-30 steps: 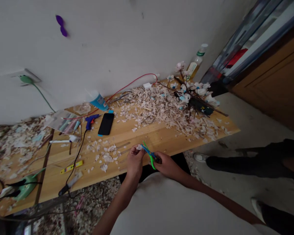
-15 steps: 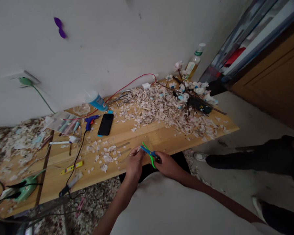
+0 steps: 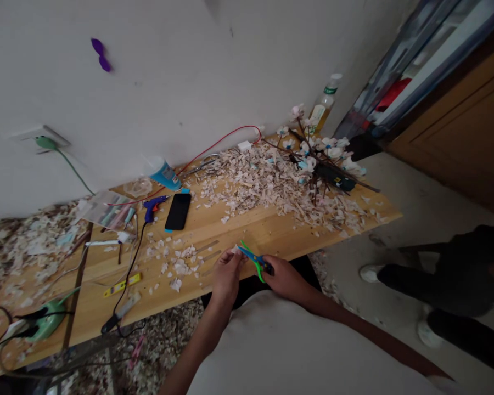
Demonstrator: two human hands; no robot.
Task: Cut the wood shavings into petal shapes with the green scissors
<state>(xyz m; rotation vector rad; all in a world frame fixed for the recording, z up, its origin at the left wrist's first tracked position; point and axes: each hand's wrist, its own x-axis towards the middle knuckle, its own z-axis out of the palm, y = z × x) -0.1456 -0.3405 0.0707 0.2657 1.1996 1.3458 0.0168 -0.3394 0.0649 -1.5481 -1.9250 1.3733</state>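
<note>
In my right hand (image 3: 280, 275) is a pair of scissors (image 3: 252, 257) with blue and bright green parts, its blades pointing left and slightly apart. My left hand (image 3: 227, 272) pinches a small pale piece (image 3: 235, 250), perhaps a petal or paper scrap, right at the scissor tips. Both hands are held over the front edge of the wooden table (image 3: 247, 230). Left of them lie loose pale scraps (image 3: 182, 266) on the wood. How the piece sits in my left fingers is partly hidden.
Behind lies a heap of shavings (image 3: 255, 175), with flowered twigs (image 3: 329, 147) and a bottle (image 3: 323, 104) at right. Further left are a phone (image 3: 178, 211), a blue glue gun (image 3: 152, 207), a cup (image 3: 167, 175), a yellow cutter (image 3: 122, 285) and a power strip (image 3: 47, 321). A person (image 3: 448, 274) is at right.
Both hands stay at nearly the same place, with the scissors shifted very slightly. The person's legs at the right have moved rightward, and the view has tilted a little.
</note>
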